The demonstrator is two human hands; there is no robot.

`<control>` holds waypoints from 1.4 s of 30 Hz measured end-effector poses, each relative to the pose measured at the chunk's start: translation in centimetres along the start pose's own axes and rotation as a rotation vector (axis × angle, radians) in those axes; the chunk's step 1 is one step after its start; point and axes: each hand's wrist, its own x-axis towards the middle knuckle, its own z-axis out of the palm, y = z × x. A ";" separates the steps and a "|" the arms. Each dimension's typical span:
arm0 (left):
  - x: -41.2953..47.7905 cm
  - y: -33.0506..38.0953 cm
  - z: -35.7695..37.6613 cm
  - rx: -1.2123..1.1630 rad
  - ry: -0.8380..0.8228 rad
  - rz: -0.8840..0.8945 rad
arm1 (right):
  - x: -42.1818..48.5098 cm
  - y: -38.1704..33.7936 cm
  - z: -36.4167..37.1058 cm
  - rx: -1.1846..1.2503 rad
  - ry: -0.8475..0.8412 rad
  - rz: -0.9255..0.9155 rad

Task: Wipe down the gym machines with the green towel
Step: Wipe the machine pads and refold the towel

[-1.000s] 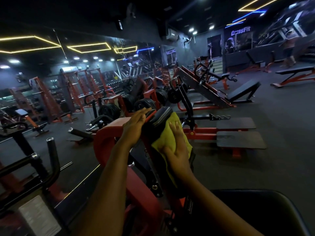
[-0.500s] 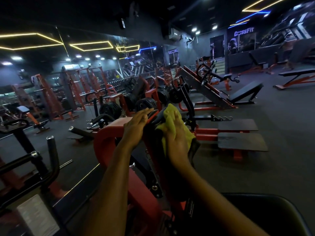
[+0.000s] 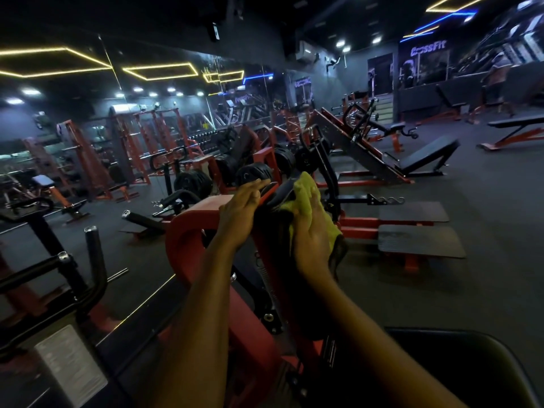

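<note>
Soft, matt cloth on the green towel (image 3: 306, 192); beneath it a black pad (image 3: 279, 198), padded and faintly shiny, on the smooth red-painted metal frame (image 3: 188, 228).

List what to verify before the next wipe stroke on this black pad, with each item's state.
1. Contact: yellow-green cloth towel under right hand: ok, the palm presses it on the black padded cushion.
2. Bracing: left hand steadies the cushion: ok, straight fingers lie along its left edge.
3. Towel reaches the cushion's top: ok.
4. Cushion's lower face clean: cannot tell, too dark.
5. Loose towel end clear of the red steel frame: ok, it hangs on the right side.
</note>
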 end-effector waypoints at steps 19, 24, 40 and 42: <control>0.6 -1.1 0.3 -0.011 0.024 0.016 | -4.4 2.3 -1.0 0.071 -0.025 -0.039; 0.7 -1.4 0.6 -0.022 0.052 0.012 | -1.7 3.9 -1.4 0.084 0.021 0.056; 0.5 -1.1 0.6 -0.075 0.059 -0.003 | -3.3 6.8 -3.1 0.136 0.035 0.189; 0.6 -1.0 0.6 -0.072 0.053 -0.003 | -1.2 6.9 -3.5 0.243 -0.015 0.353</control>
